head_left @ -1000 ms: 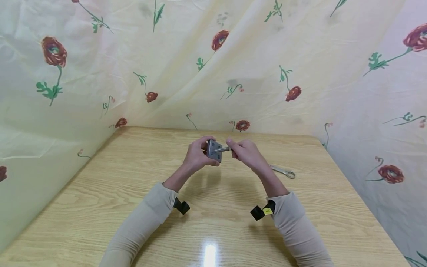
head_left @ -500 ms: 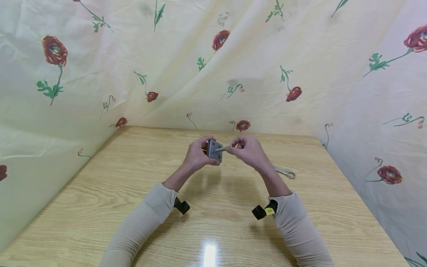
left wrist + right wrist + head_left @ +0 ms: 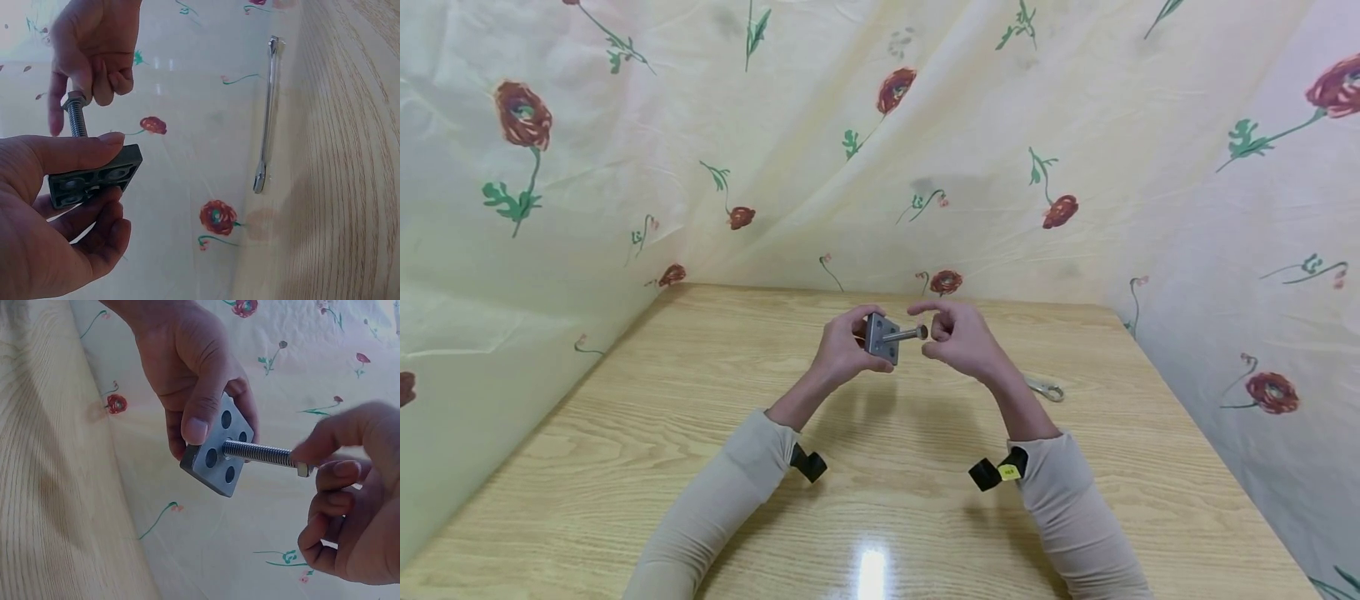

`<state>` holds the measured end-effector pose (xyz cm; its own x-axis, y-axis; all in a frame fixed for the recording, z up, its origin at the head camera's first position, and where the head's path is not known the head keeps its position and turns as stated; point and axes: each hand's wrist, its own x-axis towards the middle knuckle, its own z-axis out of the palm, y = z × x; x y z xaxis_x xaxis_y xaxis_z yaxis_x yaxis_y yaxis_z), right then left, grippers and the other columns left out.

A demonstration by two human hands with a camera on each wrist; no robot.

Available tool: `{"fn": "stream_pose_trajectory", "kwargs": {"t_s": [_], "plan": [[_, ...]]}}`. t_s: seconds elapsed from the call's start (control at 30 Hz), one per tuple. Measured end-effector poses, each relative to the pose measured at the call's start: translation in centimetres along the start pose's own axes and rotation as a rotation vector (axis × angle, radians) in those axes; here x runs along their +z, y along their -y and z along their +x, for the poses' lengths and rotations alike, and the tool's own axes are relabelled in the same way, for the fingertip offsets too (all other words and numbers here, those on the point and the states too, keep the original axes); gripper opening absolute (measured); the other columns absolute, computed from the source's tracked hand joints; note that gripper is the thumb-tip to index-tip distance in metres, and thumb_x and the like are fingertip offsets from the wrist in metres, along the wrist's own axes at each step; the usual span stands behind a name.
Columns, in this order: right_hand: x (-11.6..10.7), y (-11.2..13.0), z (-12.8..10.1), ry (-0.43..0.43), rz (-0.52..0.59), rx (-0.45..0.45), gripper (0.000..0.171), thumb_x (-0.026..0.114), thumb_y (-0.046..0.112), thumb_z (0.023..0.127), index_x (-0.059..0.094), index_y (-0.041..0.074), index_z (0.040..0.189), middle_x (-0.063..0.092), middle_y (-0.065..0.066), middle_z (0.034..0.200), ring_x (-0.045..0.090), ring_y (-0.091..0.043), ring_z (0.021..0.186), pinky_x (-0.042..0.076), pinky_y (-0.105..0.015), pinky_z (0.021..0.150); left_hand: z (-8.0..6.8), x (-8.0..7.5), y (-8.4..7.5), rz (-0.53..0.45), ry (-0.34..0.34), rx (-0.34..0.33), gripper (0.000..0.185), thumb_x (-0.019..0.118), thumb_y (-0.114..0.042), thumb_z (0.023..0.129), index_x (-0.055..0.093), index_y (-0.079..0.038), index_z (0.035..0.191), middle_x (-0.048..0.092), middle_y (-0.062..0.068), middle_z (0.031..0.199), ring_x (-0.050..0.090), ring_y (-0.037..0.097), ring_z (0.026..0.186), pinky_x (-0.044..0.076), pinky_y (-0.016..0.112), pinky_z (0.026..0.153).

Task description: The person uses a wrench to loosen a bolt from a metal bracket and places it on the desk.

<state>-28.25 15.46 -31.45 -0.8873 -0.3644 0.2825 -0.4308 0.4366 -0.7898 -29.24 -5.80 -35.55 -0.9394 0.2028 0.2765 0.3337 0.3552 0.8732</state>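
My left hand grips a square grey metal plate by its edges, thumb on one side and fingers on the other. Several round holes pierce the plate. A threaded hex bolt stands out from the plate's middle, its head pointing to my right hand. That hand is beside the bolt head, index finger stretched past it and thumb apart from the index; the other fingers are curled in. In the right wrist view a fingertip overlaps the bolt head; whether it touches cannot be told.
A combination wrench lies on the wooden table, partly hidden behind my right forearm in the head view. A flowered cloth hangs around the table's back and sides. Both hands are raised above the tabletop.
My right fingers have turned around the bolt head, pinching it, then spread off it, leaving the head in sight. The right forearm has shifted slightly right. My left hand stays still with the plate.
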Motion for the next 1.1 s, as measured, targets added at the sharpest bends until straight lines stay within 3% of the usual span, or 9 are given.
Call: {"fn": "stream_pose_trajectory", "kwargs": {"t_s": [0.07,0.13,0.2,0.3,0.4,0.5,0.6,0.87,1.1], "plan": [[-0.1,0.0,0.0,0.004,0.008,0.038,0.042,0.068,0.009,0.087,0.06,0.005,0.128,0.036,0.005,0.058,0.033,-0.01,0.05,0.034,-0.026,0.054,0.0,0.0,0.0,0.001,0.0,0.003,0.074,0.09,0.005,0.061,0.062,-0.014,0.127,0.071,0.018,0.108,0.065,0.028,0.094,0.056,0.037,0.08],[0.0,-0.1,0.0,-0.015,-0.011,0.086,0.039,0.069,0.028,0.092,0.061,0.007,0.124,0.042,0.003,0.06,0.037,-0.012,0.052,0.035,-0.027,0.052,0.0,0.0,0.0,0.001,0.001,0.006,0.074,0.09,0.005,0.061,0.062,-0.013,0.127,0.071,0.018,0.108,0.066,0.028,0.094,0.056,0.038,0.081],[0.1,-0.2,0.1,-0.031,-0.063,0.127,0.042,0.062,0.046,0.096,0.066,0.007,0.111,0.05,-0.001,0.066,0.04,-0.015,0.055,0.037,-0.029,0.054,0.0,0.0,0.0,0.003,0.001,0.01,0.074,0.09,0.005,0.061,0.062,-0.013,0.127,0.071,0.018,0.108,0.066,0.028,0.094,0.056,0.039,0.082],[0.5,-0.4,0.2,-0.045,-0.162,0.189,0.065,0.043,0.065,0.099,0.07,0.007,0.086,0.058,-0.004,0.073,0.043,-0.017,0.06,0.038,-0.03,0.057,0.0,0.0,0.1,0.004,0.0,0.012,0.075,0.09,0.005,0.061,0.061,-0.013,0.127,0.071,0.018,0.108,0.066,0.028,0.094,0.056,0.039,0.082],[0.8,-0.5,0.2,-0.031,-0.188,0.237,0.082,0.028,0.073,0.098,0.069,0.007,0.07,0.058,-0.002,0.065,0.039,-0.016,0.055,0.033,-0.029,0.054,0.0,0.1,0.2,0.009,-0.002,0.017,0.075,0.09,0.005,0.06,0.062,-0.013,0.127,0.072,0.018,0.107,0.066,0.028,0.093,0.056,0.038,0.08],[1.1,-0.4,0.2,-0.019,-0.155,0.247,0.084,0.028,0.072,0.098,0.066,0.006,0.063,0.046,0.002,0.051,0.033,-0.014,0.048,0.027,-0.028,0.05,0.1,0.1,0.2,0.008,-0.004,0.021,0.075,0.09,0.005,0.06,0.062,-0.013,0.127,0.072,0.018,0.107,0.066,0.028,0.093,0.055,0.037,0.079],[1.2,-0.3,0.1,-0.015,-0.128,0.244,0.076,0.034,0.066,0.1,0.062,0.008,0.061,0.043,0.005,0.05,0.031,-0.013,0.048,0.026,-0.027,0.049,0.0,0.1,0.2,0.007,-0.003,0.02,0.075,0.09,0.006,0.06,0.062,-0.013,0.127,0.072,0.018,0.107,0.066,0.028,0.093,0.056,0.037,0.08],[0.8,0.2,0.1,-0.018,-0.138,0.262,0.051,0.052,0.052,0.099,0.062,0.01,0.074,0.045,0.004,0.061,0.037,-0.016,0.055,0.032,-0.028,0.054,0.0,0.1,0.0,0.007,-0.002,-0.003,0.074,0.09,0.005,0.062,0.062,-0.014,0.127,0.071,0.017,0.109,0.065,0.028,0.095,0.056,0.039,0.082],[0.5,0.3,0.0,-0.042,-0.134,0.212,0.037,0.064,0.043,0.095,0.065,0.007,0.087,0.053,0.001,0.069,0.048,-0.017,0.062,0.039,-0.028,0.057,0.0,0.1,0.0,-0.006,-0.003,-0.007,0.073,0.09,0.004,0.063,0.061,-0.014,0.127,0.071,0.017,0.11,0.065,0.027,0.095,0.056,0.039,0.083]]}}
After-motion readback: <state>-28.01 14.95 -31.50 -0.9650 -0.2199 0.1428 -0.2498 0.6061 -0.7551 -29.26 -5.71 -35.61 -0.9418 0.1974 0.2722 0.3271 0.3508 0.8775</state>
